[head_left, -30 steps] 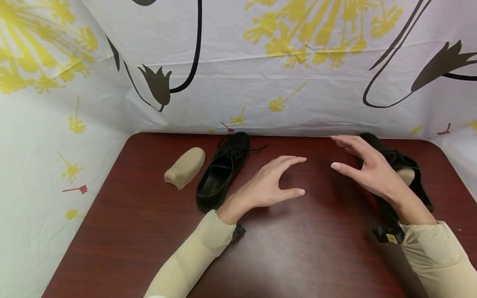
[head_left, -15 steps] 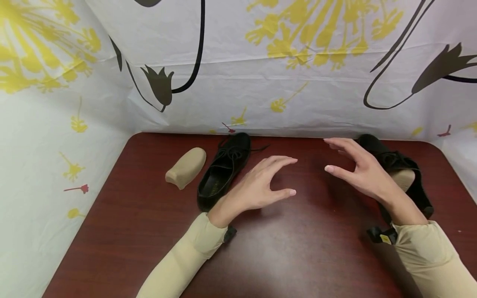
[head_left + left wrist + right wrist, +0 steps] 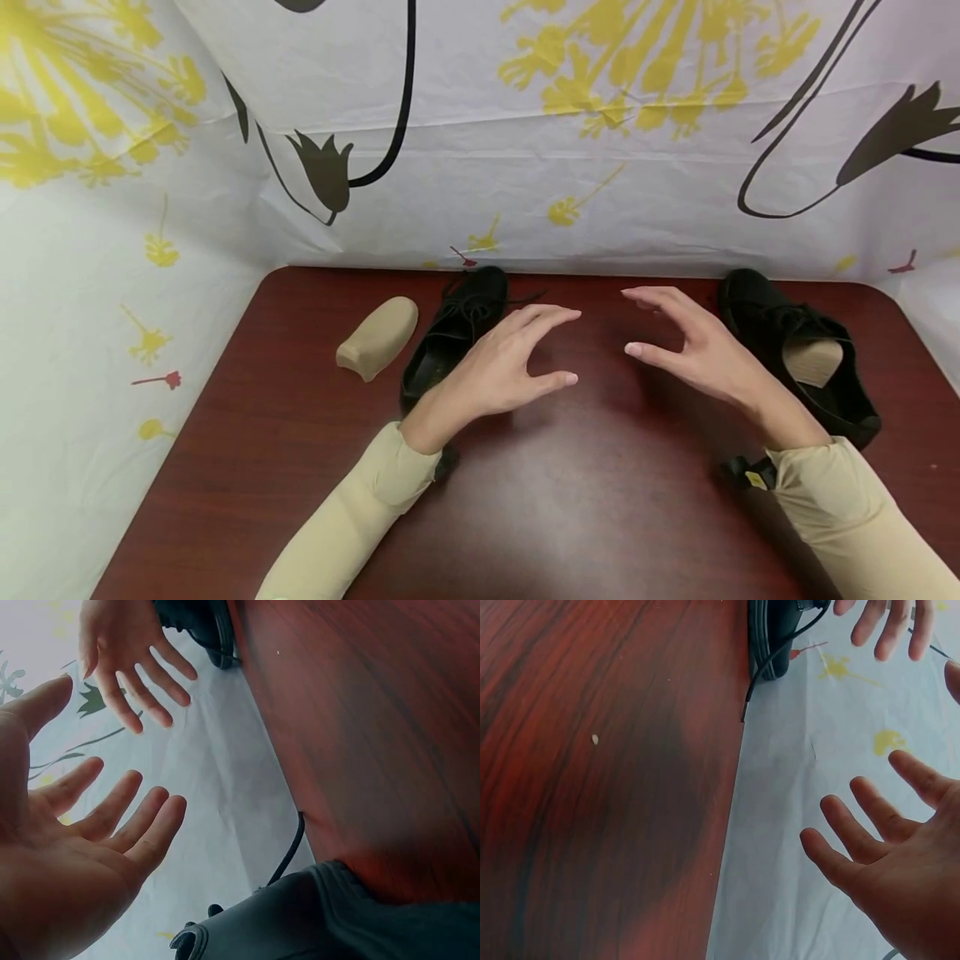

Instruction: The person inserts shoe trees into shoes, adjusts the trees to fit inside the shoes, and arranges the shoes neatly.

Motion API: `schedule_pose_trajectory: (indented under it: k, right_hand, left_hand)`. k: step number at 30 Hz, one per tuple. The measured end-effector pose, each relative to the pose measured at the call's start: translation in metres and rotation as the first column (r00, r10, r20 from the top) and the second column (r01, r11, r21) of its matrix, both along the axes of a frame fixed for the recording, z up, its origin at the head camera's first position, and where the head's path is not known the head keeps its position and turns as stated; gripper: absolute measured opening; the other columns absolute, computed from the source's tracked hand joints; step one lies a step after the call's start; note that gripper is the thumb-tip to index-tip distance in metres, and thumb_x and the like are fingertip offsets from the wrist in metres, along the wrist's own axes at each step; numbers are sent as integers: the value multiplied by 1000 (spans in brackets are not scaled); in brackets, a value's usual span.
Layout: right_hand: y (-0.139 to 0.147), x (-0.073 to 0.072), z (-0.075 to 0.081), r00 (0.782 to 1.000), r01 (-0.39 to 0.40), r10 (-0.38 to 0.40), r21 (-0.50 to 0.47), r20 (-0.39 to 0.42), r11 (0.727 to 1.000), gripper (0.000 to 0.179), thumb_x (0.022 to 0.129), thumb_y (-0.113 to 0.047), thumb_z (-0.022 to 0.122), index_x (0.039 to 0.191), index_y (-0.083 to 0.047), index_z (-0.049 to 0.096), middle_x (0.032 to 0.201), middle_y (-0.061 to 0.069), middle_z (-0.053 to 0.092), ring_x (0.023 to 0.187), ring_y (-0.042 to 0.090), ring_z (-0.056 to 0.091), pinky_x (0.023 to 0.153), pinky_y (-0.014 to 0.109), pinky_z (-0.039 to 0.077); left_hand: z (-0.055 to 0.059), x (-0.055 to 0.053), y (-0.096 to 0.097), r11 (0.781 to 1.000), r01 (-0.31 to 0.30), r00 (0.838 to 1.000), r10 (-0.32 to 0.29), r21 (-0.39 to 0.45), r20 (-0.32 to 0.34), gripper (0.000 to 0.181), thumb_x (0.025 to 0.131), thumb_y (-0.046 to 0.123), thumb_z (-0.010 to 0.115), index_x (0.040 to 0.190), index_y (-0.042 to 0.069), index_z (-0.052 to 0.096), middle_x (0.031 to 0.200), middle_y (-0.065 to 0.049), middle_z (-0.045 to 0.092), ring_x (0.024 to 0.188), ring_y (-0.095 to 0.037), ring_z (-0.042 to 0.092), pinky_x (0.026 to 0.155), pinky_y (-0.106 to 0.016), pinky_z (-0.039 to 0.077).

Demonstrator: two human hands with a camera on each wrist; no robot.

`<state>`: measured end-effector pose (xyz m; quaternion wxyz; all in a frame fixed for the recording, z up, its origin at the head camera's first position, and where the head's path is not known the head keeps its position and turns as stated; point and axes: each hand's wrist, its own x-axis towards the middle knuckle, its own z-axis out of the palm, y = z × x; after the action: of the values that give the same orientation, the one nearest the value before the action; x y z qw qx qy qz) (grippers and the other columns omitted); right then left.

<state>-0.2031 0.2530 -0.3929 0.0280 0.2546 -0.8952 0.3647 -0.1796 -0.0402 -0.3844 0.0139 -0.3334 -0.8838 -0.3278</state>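
My left hand [image 3: 498, 367] hovers over the table with fingers spread and nothing in it. It overlaps the left black lace-up shoe [image 3: 480, 296] in the head view, hiding part of that shoe's opening. Facing it, my right hand [image 3: 701, 346] is also raised with loose, spread fingers and holds nothing. Just right of it lies the other black shoe [image 3: 757, 304], with a beige shoe insert [image 3: 812, 360] inside its opening. A matching beige insert [image 3: 381, 333] lies loose on the table, left of the left shoe. In the left wrist view both palms show bare.
The dark red wooden table [image 3: 600, 517] has rounded far corners. A white cloth [image 3: 465, 183] printed with yellow and dark flowers hangs behind it and along both sides. A shoelace [image 3: 780, 656] trails from the left shoe onto the tabletop.
Both hands have drifted left in the head view, the right one farther, so the gap between them has narrowed. More of the right shoe and its insert now shows. The shoes stay put.
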Motion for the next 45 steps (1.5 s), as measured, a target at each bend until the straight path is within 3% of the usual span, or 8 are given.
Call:
schedule_pose_trajectory:
  k: [5,15,24,32,41,45]
  right_hand:
    - [-5,-2,2,1000,-7,7,14,5,1000,64,87,-26,79,144,-32,49,140,-6,50,125,26,48,96,23,34]
    - [-17,-3,1,999,-45,45,16,-2,999,65,87,-27,79,144,-30,49,141,-6,49,125,21,48,98,19,34]
    - [-22,-3,-4,998,-60,60,32,-13,998,66,86,-30,80,144,-30,49,140,-7,49,126,21,49,99,16,32]
    - [-28,-5,2,998,-64,63,42,24,997,65,87,-34,78,144,-32,48,141,-7,49,127,19,48,100,43,38]
    - [-45,-11,4,992,-121,121,24,23,992,75,86,-32,80,150,-28,41,144,-3,48,128,24,50,103,45,38]
    - [-51,-12,2,990,-142,142,35,3,989,77,85,-33,80,151,-26,41,144,-1,48,128,25,49,103,45,38]
  left_hand:
    - [3,-1,-6,1000,-6,998,5,-16,-56,68,89,45,73,148,24,46,149,5,43,137,-12,38,110,-35,37]
    - [14,-4,-25,997,-45,992,38,-55,-123,67,88,44,74,147,23,48,148,4,43,135,-15,38,107,-36,39]
    - [16,-7,-47,998,-69,983,67,-1,-172,64,86,38,79,142,19,54,147,0,46,137,-18,39,104,-39,42]
    - [16,-8,-56,996,-84,978,85,10,-188,65,84,37,80,142,18,55,147,-2,46,136,-19,39,105,-39,40]
    - [14,-9,-72,996,-72,974,82,57,-211,63,84,33,81,139,14,57,146,-5,48,137,-22,39,109,-40,36]
    - [13,-8,-81,994,-81,979,94,75,-181,64,84,31,81,141,14,55,149,-5,45,144,-22,32,111,-44,35]
